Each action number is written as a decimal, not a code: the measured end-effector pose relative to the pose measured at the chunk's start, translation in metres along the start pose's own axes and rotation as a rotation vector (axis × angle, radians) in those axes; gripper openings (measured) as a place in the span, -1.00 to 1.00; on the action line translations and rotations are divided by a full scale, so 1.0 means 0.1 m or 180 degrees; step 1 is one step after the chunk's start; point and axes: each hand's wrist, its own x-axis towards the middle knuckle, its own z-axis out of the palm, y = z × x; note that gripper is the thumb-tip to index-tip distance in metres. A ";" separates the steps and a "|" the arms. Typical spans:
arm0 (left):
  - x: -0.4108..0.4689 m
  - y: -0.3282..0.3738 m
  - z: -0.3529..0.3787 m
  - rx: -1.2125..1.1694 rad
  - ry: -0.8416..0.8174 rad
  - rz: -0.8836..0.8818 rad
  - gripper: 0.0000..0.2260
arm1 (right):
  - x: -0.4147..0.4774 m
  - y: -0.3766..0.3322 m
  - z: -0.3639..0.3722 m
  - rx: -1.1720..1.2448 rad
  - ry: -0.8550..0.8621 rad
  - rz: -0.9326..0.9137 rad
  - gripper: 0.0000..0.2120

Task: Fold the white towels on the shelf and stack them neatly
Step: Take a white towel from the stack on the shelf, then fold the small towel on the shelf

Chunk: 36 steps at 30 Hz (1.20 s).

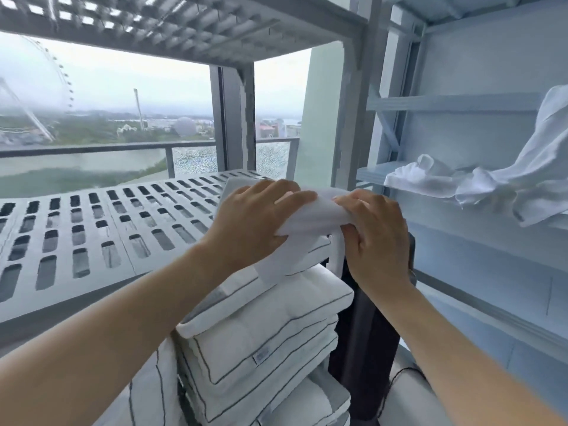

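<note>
A partly folded white towel (310, 215) hangs between both hands above a pile of white cushions. My left hand (255, 222) holds its left side, thumb under the cloth and fingers lying over the top. My right hand (375, 232) pinches the right end with curled fingers. A loose strip of the towel droops below the hands. Another folded white towel (242, 183) lies on the slotted grey shelf (101, 222) just behind my left hand. Unfolded white towels (491, 182) lie crumpled on a pale blue shelf (373, 173) at the right.
A stack of white cushions with dark piping (264, 327) stands under the hands. A dark upright object (365, 327) stands to their right. An upper slotted shelf (172, 23) hangs overhead. Behind the shelf is a window with a balcony rail (123, 146).
</note>
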 end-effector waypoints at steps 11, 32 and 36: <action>0.27 -0.80 0.52 0.0637 -0.0078 -0.0291 -0.42 | 0.67 0.26 1.11 0.0666 0.0108 -0.0071 -0.72; -0.08 -2.29 0.69 0.2028 -0.0576 -0.0885 -0.58 | 1.60 -0.25 3.14 0.1859 -0.0613 -0.0905 -0.73; -0.40 -2.08 0.98 0.1722 -0.1333 -0.1376 -0.48 | 1.43 -0.04 3.44 0.1841 -0.2081 -0.1511 -0.64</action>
